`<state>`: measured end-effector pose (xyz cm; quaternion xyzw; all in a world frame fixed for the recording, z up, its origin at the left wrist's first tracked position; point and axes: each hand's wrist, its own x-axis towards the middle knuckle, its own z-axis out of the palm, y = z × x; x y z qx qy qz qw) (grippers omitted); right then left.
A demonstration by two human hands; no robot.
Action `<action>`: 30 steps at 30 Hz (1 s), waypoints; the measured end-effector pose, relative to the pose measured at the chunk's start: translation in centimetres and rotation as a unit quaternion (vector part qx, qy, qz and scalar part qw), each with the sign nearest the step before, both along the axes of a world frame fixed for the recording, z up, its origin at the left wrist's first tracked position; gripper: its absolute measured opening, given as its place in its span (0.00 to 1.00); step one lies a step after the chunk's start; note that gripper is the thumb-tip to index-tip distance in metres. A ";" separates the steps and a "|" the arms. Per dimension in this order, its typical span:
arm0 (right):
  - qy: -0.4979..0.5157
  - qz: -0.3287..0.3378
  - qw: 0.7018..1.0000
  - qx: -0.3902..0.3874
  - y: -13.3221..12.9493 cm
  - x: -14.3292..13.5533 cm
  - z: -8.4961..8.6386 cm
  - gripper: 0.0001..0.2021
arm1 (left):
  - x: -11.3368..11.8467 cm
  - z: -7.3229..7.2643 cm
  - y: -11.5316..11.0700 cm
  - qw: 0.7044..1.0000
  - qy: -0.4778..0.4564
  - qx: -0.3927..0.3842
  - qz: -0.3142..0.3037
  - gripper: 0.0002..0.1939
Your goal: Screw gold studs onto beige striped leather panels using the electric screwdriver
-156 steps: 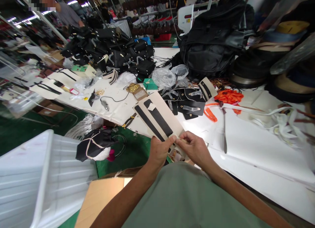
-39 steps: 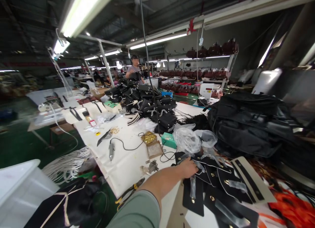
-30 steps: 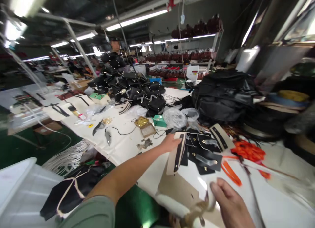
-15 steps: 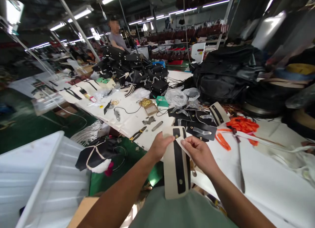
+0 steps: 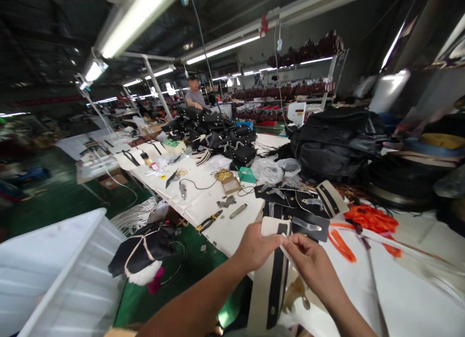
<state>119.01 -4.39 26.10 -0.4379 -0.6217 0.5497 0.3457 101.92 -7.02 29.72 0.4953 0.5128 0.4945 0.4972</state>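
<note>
My left hand [image 5: 258, 247] is closed on the upper part of a long cream panel [image 5: 258, 296] with a black strip [image 5: 278, 283] running down it. A metal stud shows near the strip's lower end. My right hand [image 5: 308, 259] pinches a small white strip [image 5: 288, 253] against the panel's right side, the tips of both hands meeting there. My fingers hide the strip's far end and the panel's upper stud. Just beyond my hands lie several black pieces [image 5: 308, 230] with metal fittings and clear plastic on them.
On the white table [image 5: 192, 201] are pliers [image 5: 209, 221], a grey tool [image 5: 238, 211] and a box of gold-coloured parts [image 5: 230, 184]. Orange strips [image 5: 374, 220] lie at right. Black goods [image 5: 218, 133] are heaped at the back, near a person [image 5: 195, 93]. A white bin [image 5: 72, 274] stands at left.
The view has tilted upward, so the table and my hands appear lower. My hands have come closer together, and less of the white strip shows between them.
</note>
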 end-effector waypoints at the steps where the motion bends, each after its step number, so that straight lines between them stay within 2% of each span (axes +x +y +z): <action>1: -0.012 0.007 1.000 0.004 0.0 0.1 -0.2 0.24 | 0.1 -0.1 0.1 1.000 0.005 0.000 0.003 0.09; 7: -0.086 0.062 0.993 0.052 -0.1 0.8 -1.1 0.24 | 1.1 -1.9 0.3 0.998 0.040 -0.001 0.055 0.07; 11: -0.120 0.061 0.981 0.143 -1.8 -0.4 -0.8 0.24 | 1.2 -3.5 0.9 0.995 0.054 -0.005 0.084 0.02; 14: -0.071 0.179 0.959 0.207 -4.4 -2.0 0.2 0.24 | 0.2 -4.5 1.5 0.986 0.035 -0.049 0.157 0.04; 16: -0.045 0.231 0.948 0.213 -5.4 -2.4 0.6 0.23 | -0.8 -5.0 1.6 0.978 -0.017 -0.084 0.192 0.09; 18: -0.045 0.184 0.963 0.191 -5.1 -1.8 0.5 0.22 | -1.8 -5.3 1.2 0.972 -0.093 -0.101 0.190 0.14; 21: -0.061 0.026 0.992 0.108 -3.3 0.3 -1.0 0.22 | -2.7 -5.5 -0.1 0.962 -0.195 -0.116 0.149 0.22; 22: -0.061 -0.002 0.996 0.070 -2.8 0.9 -1.7 0.23 | -2.7 -5.5 -0.6 0.958 -0.221 -0.121 0.135 0.24; 23: -0.057 -0.010 0.998 0.031 -2.5 1.4 -2.3 0.23 | -2.6 -5.5 -1.1 0.955 -0.241 -0.124 0.121 0.26; 26: -0.017 0.037 0.996 -0.082 -3.0 1.4 -3.4 0.24 | -1.7 -5.4 -2.6 0.957 -0.250 -0.110 0.100 0.28; 28: 0.002 0.033 0.991 -0.127 -3.8 1.0 -3.2 0.24 | -1.0 -5.4 -3.8 0.969 -0.195 -0.086 0.124 0.28; 30: 0.006 -0.001 0.991 -0.131 -4.2 0.6 -2.7 0.22 | -0.6 -5.5 -5.2 0.979 -0.117 -0.073 0.152 0.28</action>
